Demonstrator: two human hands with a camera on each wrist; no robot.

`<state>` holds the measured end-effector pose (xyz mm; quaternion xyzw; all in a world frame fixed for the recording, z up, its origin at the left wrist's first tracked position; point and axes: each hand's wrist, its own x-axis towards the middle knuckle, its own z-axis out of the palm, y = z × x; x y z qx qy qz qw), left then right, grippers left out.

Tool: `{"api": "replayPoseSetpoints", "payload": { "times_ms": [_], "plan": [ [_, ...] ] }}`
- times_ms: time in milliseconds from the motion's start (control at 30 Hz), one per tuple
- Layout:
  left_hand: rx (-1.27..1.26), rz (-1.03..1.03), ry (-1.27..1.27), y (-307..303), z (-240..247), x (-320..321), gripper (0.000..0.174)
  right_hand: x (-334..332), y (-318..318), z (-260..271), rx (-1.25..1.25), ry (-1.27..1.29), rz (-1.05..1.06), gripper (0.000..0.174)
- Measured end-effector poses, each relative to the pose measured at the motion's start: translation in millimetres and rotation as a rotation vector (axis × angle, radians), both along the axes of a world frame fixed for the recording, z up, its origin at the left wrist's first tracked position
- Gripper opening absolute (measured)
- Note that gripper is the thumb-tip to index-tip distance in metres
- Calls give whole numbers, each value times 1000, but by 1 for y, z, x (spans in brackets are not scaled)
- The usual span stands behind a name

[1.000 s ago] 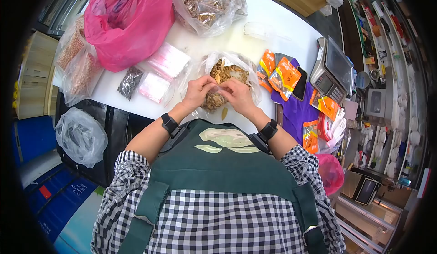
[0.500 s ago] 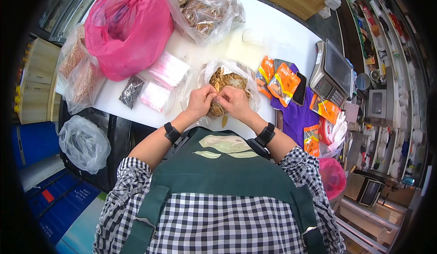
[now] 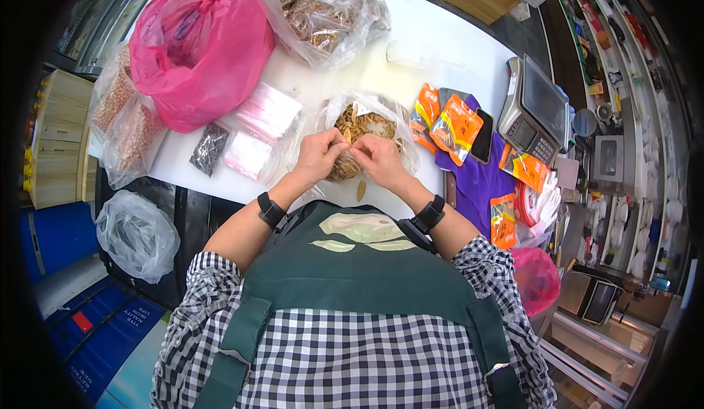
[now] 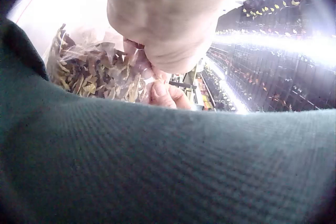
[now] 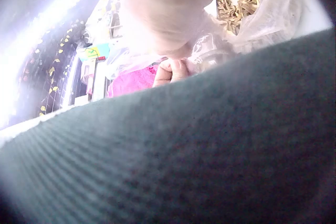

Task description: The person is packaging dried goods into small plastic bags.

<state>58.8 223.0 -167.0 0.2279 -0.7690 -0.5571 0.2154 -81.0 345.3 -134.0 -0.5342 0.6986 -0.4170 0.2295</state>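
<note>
In the head view, the left hand (image 3: 320, 157) and right hand (image 3: 380, 161) meet fingertip to fingertip, low over an open clear bag of dried brown slices (image 3: 383, 124). Both pinch clear plastic (image 5: 209, 48), which shows by the fingers in the right wrist view. Dried pieces (image 4: 94, 74) lie behind film close to the fingers in the left wrist view; whether they are in a separate small bag, I cannot tell. A single slice (image 3: 361, 190) lies on the table just below the hands.
Left of the hands are flat clear bags (image 3: 269, 111), a dark-filled packet (image 3: 210, 149) and a large pink bag (image 3: 202, 57). A clear bag (image 3: 319, 24) stands behind. Orange packets (image 3: 456, 129), a phone (image 3: 482, 136) and a scale (image 3: 529, 119) are at right.
The fingertips have come closer together, and the right fingers, straighter a second ago, are more bent. Less plastic shows between the hands. The whole head view has shifted slightly.
</note>
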Motion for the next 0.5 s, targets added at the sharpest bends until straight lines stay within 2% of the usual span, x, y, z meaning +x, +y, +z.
{"api": "replayPoseSetpoints", "payload": {
  "times_ms": [200, 267, 400, 500],
  "plan": [
    [14, 94, -59, 8, 4, 0, 9, -2, 5, 15, 38, 39, 19, 12],
    [108, 141, -8, 8, 6, 0, 7, -4, 7, 18, 23, -11, 14, 11],
    [125, 192, 77, 3, 7, 4, 6, -9, 13, 25, 26, -17, 19, 11],
    [170, 226, 87, 1, 10, 7, 7, -12, 20, 26, 20, 49, 29, 11]
  ]
}}
